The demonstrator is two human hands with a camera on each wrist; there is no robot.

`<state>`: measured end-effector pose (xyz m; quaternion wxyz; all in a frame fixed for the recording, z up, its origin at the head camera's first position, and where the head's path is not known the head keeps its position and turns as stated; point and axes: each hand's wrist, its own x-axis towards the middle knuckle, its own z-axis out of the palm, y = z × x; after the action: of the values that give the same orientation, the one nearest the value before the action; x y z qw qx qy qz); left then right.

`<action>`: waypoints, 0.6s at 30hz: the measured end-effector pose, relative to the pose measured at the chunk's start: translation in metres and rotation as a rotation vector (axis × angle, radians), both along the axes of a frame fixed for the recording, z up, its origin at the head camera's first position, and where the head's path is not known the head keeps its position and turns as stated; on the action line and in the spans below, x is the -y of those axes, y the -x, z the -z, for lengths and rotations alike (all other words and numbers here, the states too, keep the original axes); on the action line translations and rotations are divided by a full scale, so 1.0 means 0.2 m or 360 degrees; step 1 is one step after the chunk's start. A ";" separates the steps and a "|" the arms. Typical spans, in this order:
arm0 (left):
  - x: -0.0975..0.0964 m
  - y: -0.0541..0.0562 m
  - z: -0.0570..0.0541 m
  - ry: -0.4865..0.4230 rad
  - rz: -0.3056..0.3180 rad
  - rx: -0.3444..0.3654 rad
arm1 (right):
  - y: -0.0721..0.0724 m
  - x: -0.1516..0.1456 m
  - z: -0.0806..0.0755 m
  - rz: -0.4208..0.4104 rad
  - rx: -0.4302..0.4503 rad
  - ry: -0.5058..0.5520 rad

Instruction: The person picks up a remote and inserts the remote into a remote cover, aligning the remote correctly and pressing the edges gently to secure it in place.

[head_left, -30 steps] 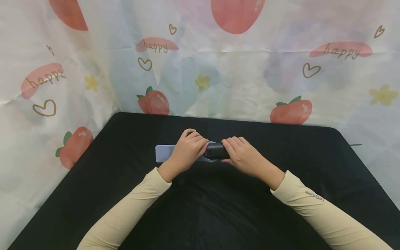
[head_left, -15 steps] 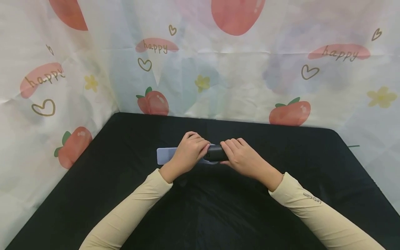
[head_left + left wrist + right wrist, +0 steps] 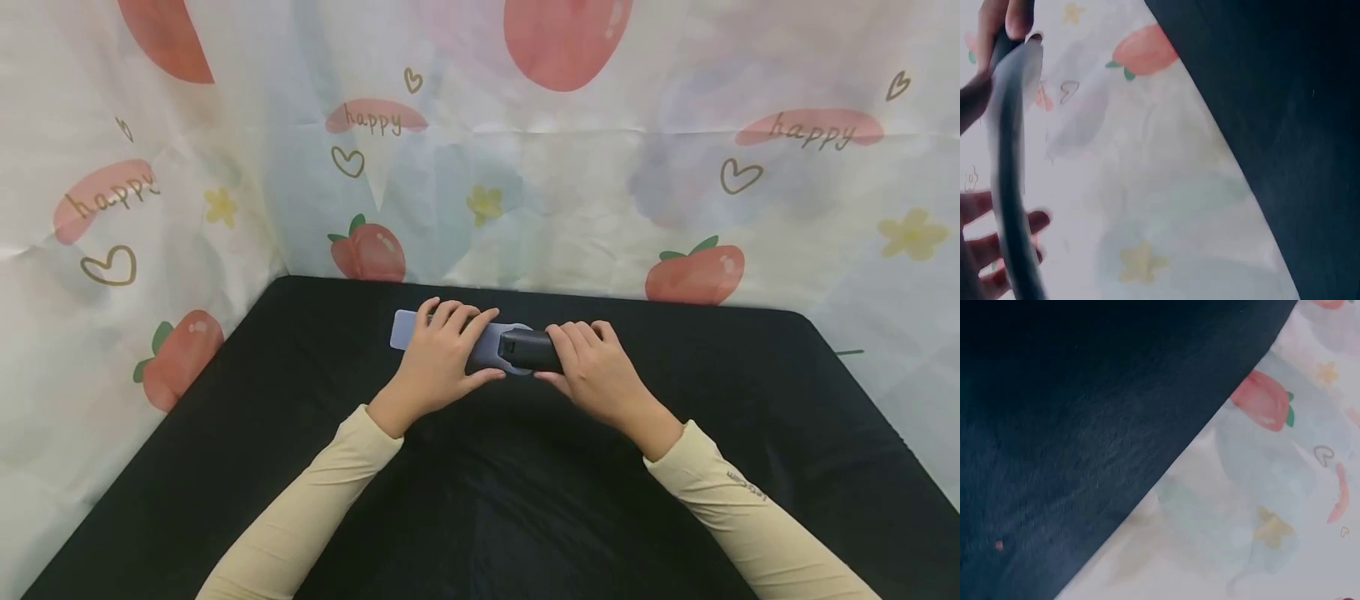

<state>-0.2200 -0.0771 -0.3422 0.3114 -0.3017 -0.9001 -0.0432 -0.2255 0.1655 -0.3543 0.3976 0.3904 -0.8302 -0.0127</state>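
In the head view, a long two-part object spans both hands: a flat lavender-blue plate (image 3: 491,343) with a rounded end, and a black handle-like part (image 3: 528,350) lying over that end. My right hand (image 3: 598,367) grips the black part, thumb on its near side. My left hand (image 3: 437,358) lies across the plate with fingers spread and thumb out straight along the near edge. The left wrist camera catches the object edge-on as a blurred curved strip (image 3: 1010,169), left fingers (image 3: 985,250) behind it. The right wrist view shows neither hand nor object.
A black-covered table (image 3: 480,500) lies beneath both hands. Around it hang pale curtains (image 3: 570,192) printed with red fruit, hearts and "happy". The table's edge crosses both wrist views diagonally.
Both hands and the object have moved slightly away from the body and to the right. My left hand's fingers have spread, exposing more of the plate beside the black part.
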 end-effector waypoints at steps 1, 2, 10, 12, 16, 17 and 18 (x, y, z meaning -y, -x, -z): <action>0.01 0.00 0.00 0.0018 0.0006 0.0000 | 0.00 0.00 0.00 0.0006 0.0005 0.0001; 0.01 0.00 -0.01 0.0032 0.0020 -0.0002 | 0.00 0.00 0.00 0.0008 0.0011 0.0004; 0.05 0.01 0.01 0.0079 0.0095 -0.0080 | -0.01 0.01 -0.01 -0.0015 0.0043 -0.0005; 0.05 0.01 0.02 0.0089 0.0102 -0.0080 | -0.01 0.01 -0.02 -0.0015 0.0043 -0.0005; 0.06 0.01 0.02 0.0131 0.0140 -0.0065 | -0.01 0.02 -0.03 -0.0027 0.0018 0.0027; 0.06 0.01 0.03 0.0146 0.0148 -0.0081 | -0.01 0.02 -0.03 -0.0042 0.0017 0.0043; 0.06 0.01 0.03 0.0159 0.0151 -0.0104 | -0.01 0.02 -0.03 -0.0061 0.0012 0.0056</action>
<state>-0.2214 -0.0883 -0.3482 0.3228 -0.3604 -0.8752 -0.0031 -0.2233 0.1614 -0.3487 0.4016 0.3992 -0.8241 0.0111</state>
